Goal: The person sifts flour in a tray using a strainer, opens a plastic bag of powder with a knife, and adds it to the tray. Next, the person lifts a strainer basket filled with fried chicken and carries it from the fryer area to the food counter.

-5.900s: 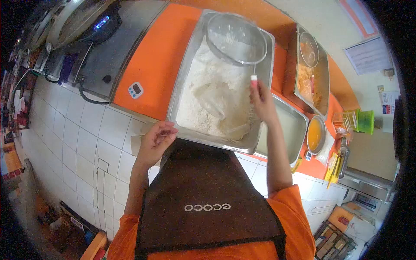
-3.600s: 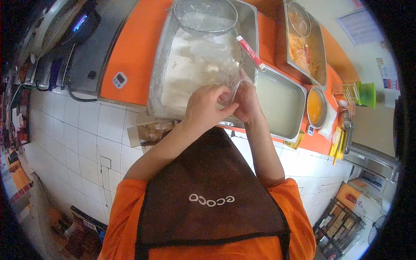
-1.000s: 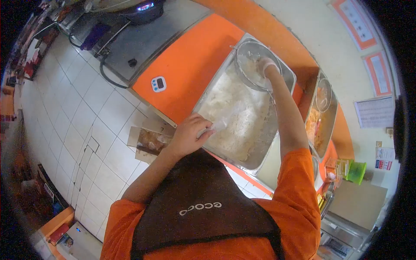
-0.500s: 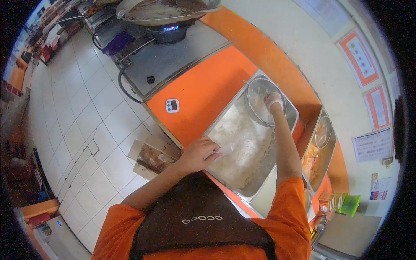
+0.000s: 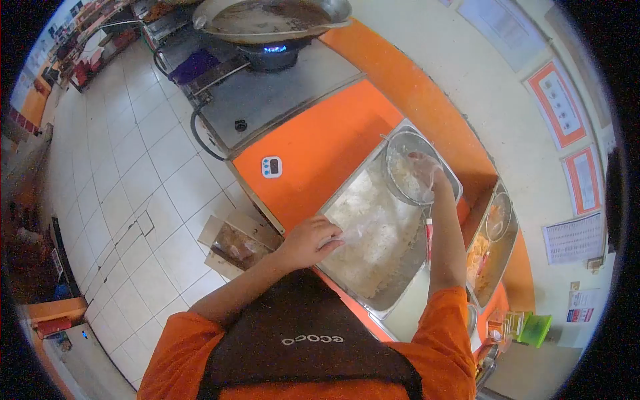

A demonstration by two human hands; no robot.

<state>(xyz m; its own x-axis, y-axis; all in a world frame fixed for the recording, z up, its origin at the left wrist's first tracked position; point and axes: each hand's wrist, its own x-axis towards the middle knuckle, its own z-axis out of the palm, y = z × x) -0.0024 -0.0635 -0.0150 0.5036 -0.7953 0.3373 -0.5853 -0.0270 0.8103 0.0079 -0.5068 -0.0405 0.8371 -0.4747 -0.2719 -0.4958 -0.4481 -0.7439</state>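
Observation:
A deep metal tray [image 5: 407, 272] of white flour [image 5: 373, 220] stands on the orange counter. At its near left edge, my left hand [image 5: 312, 241] is closed on a thin clear plastic bag [image 5: 353, 233] that hangs over the flour. A round metal sieve [image 5: 395, 183] with a red and white handle [image 5: 429, 240] rests at the tray's far end. My right hand [image 5: 427, 170], in a clear plastic glove, reaches into the sieve; blur and the glove hide whether its fingers hold anything.
A large wok [image 5: 267, 23] sits over a blue flame at the back. A white timer [image 5: 271, 167] lies on the counter [image 5: 313, 150]. Right of the flour are a tray of pale liquid [image 5: 407, 308] and a tray of orange food [image 5: 493, 280] with another sieve. An open cardboard box [image 5: 233, 247] stands at lower left.
Since the earliest frame, my right hand has let go of the sieve handle, gained a plastic glove and moved into the sieve. My left hand now holds the bag. The view has swung towards the wok.

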